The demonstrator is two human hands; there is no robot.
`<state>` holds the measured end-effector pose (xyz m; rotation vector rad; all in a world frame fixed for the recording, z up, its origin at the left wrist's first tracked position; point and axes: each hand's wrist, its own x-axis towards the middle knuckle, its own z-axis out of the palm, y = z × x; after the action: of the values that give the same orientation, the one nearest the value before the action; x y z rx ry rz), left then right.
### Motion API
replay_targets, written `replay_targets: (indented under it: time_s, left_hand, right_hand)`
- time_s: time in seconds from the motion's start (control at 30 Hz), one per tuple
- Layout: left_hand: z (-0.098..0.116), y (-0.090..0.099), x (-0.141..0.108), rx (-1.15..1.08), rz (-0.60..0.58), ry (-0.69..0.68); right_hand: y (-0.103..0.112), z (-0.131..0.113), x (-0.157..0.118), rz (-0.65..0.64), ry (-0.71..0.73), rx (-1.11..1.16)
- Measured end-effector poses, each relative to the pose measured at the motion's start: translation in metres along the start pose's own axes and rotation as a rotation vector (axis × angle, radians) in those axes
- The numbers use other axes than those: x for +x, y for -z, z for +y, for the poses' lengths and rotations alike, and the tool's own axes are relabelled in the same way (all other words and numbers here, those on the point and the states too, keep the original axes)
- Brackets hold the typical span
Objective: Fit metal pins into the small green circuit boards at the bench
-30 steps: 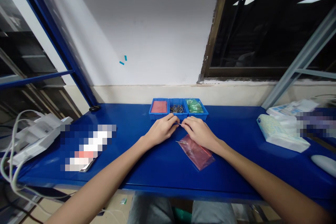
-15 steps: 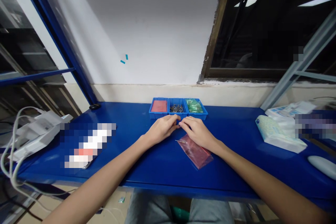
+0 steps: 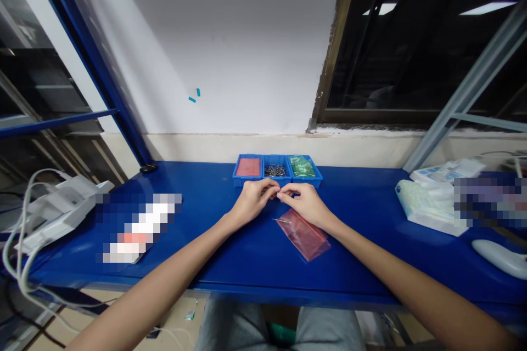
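head view, left hand (image 3: 256, 199), right hand (image 3: 307, 204), fingers (image 3: 270, 182) pinching tiny part (image 3: 280, 192), sheer red bag (image 3: 308, 237), thin pin (image 3: 281, 221)

pouch (image 3: 308, 238): glossy plastic (filmy) | pin (image 3: 282, 221): shiny metal | bins (image 3: 307, 181): plastic | tabletop (image 3: 247, 258): smooth, glossy

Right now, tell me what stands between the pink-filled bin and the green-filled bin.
A blue bin holding small metal parts stands there in the head view.

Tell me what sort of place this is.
Probably a small-parts workstation in a workshop: a blue workbench, three blue plastic bins near its back edge, and small metal parts in the middle one.
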<state>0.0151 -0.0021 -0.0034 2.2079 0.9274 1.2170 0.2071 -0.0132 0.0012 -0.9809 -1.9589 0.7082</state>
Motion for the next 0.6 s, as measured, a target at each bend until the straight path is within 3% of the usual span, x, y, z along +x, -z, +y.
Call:
replay_targets:
  time_s: [0.23, 0.37, 0.5, 0.6]
  left_hand:
    - [-0.003, 0.002, -0.001, 0.325, -0.089, -0.209]
    - [-0.006, 0.002, -0.003, 0.402, -0.08, -0.231]
    - [-0.005, 0.002, -0.001, 0.31, -0.004, -0.236]
    - [-0.003, 0.001, 0.001, 0.137, 0.042, -0.139]
  right_hand:
    - [0.001, 0.004, 0.003, 0.127, -0.016, -0.077]
    - [0.0, -0.003, 0.001, 0.125, 0.034, -0.095]
    - [0.001, -0.006, 0.002, 0.158, 0.03, -0.041]
    - [0.003, -0.001, 0.004, 0.176, 0.016, -0.042]
